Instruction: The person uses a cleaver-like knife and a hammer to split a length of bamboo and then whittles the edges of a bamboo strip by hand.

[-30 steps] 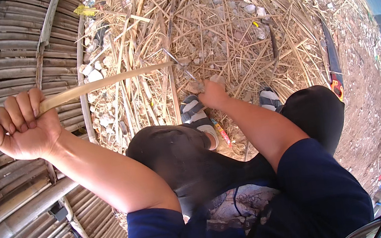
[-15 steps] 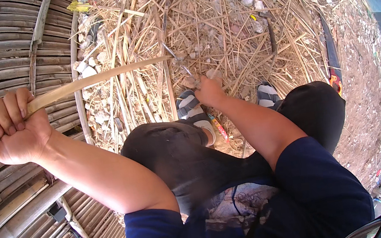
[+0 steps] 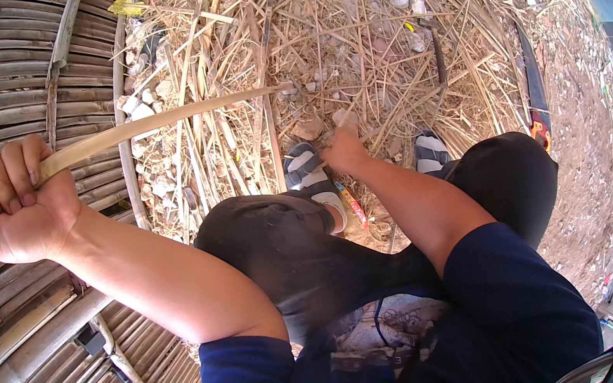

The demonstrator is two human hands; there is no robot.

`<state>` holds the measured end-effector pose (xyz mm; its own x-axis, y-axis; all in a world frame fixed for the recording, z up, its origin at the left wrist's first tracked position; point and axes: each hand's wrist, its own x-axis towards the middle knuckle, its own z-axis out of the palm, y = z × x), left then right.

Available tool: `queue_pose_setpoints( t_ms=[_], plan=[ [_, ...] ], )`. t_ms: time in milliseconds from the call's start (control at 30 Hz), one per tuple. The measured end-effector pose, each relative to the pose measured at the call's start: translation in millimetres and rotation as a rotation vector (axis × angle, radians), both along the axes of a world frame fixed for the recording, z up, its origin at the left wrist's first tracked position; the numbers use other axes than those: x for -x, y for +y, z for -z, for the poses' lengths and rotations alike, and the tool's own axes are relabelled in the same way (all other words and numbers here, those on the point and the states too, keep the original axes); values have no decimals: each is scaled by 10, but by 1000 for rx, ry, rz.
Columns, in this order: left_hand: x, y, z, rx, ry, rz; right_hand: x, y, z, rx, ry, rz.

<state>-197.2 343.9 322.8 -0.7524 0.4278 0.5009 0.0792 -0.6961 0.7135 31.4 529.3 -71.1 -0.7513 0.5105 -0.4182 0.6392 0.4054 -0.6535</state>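
My left hand, raised at the left, is closed around the near end of a long, flat bamboo strip. The strip stretches to the right above the littered ground, and its far tip tapers in front of my feet. Low between my shoes, my right hand is closed. A slim knife blade showed from it in the earlier frame; at this moment the blade cannot be made out. Pale stones lie just beyond that hand, and the strip's tip is apart from it.
Bamboo slats form a surface along the left. Loose bamboo splints and stones cover the ground ahead. A handsaw lies at the right. A red-and-yellow slim object lies beside my left shoe.
My left hand has shifted slightly up and left with the bamboo strip. My right hand has moved a little right and nearer, and the shiny blade no longer shows.
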Motion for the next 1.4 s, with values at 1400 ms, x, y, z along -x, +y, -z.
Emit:
queue_pose_setpoints(
  t_ms=[1400],
  plan=[
    [-224,186,33,-27,63,263,424,-294,-941,120,631,-30]
  ],
)
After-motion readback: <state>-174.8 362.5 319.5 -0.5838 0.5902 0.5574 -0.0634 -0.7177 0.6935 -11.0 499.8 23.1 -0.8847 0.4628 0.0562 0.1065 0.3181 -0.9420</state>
